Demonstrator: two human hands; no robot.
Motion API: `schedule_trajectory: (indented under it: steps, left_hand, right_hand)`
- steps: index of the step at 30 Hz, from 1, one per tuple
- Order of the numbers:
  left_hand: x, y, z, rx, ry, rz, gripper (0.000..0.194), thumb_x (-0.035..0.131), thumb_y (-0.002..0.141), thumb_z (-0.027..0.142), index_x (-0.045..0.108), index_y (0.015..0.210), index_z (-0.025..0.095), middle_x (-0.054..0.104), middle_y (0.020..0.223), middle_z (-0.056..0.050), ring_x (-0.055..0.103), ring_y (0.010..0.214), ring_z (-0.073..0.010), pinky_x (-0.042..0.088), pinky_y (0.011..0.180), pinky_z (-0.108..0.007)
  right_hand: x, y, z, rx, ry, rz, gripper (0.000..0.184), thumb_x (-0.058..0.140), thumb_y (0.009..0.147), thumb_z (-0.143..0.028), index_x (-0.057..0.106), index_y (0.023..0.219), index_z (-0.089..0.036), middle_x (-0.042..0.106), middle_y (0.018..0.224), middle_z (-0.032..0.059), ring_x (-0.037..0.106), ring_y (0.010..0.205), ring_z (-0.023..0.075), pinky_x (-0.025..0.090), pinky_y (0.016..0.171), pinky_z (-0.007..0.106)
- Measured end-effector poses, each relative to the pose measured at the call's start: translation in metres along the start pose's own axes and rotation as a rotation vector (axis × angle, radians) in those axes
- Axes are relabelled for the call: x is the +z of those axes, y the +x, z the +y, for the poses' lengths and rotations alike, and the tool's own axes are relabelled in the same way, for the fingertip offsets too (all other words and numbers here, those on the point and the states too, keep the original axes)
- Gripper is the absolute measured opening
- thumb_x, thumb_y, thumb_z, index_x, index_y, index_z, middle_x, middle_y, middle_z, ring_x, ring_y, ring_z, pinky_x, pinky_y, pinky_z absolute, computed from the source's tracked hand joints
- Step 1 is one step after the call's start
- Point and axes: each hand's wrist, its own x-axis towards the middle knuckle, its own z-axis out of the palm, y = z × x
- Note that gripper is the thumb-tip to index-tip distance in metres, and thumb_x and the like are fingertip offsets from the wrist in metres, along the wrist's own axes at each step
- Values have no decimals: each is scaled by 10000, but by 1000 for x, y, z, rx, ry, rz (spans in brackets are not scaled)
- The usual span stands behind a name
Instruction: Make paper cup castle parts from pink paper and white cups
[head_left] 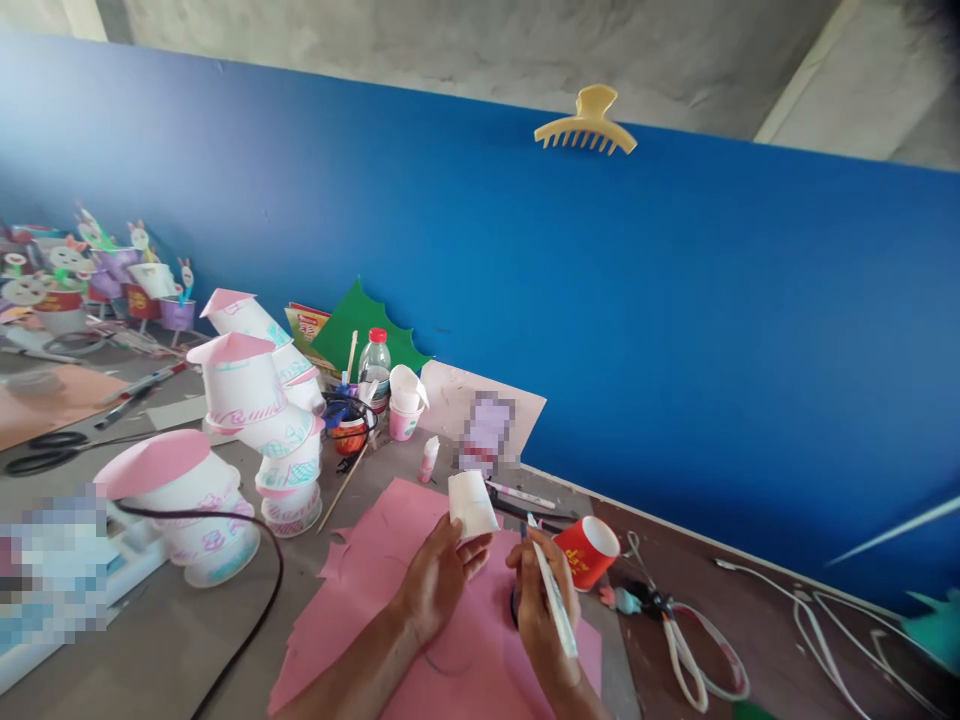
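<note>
My left hand (439,575) is closed around a small white paper cup (472,503), tilted, with faint lines on its side. Just to its right, my right hand (544,600) grips a white marker (553,590), its tip pointing up and away from me. A dark curved thing shows at the left edge of that hand, too hidden to name. Both hands are over a sheet of pink paper (360,600) with ragged edges. Close beyond my right hand stands a red paper cup (589,552), leaning. Another marker (521,495) lies behind the hands.
Stacked paper-cup towers with pink cone roofs (240,375) stand at left. Black-handled scissors (49,452), a dark cable (279,570), a bottle (376,360) and a glue bottle (429,460) lie around. White-handled scissors (686,650) are at right. A blue partition (675,330) borders the table.
</note>
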Motion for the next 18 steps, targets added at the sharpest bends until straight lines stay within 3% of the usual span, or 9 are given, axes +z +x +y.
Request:
schedule_trajectory:
  steps: [4,8,14,18]
  left_hand:
    - [1,2,4,24,-51,46,362,685,774,289,595,1105,172,725,924,-70,672,900,-205,440,885,-326]
    - [3,2,6,47,-49,98,431,673,778,310,558,1169,169,721,951,-77,678,904,-217,457,873,-332]
    - [2,4,6,68,-52,132,453,656,779,312,551,1187,145,719,934,-95,683,888,-232,451,904,-353]
    - [2,5,5,41,-47,146,439,642,791,307,540,1176,123,723,916,-105,683,871,-223,454,903,-343]
  right_hand:
    - [-2,8,15,-46,-88,-63,341,454,929,-341,496,1229,-186,638,821,31,625,726,169,521,647,311]
    - [-3,12,22,-128,-279,-108,354,431,924,-288,503,1252,-176,674,872,68,655,760,197,535,676,346]
    - [-19,7,5,-312,-474,-348,457,469,804,-103,552,1240,-209,707,875,71,663,741,216,537,655,341]
    - [-42,-3,-6,-389,-616,-402,526,437,771,-50,548,1252,-234,713,908,70,667,804,238,543,704,375]
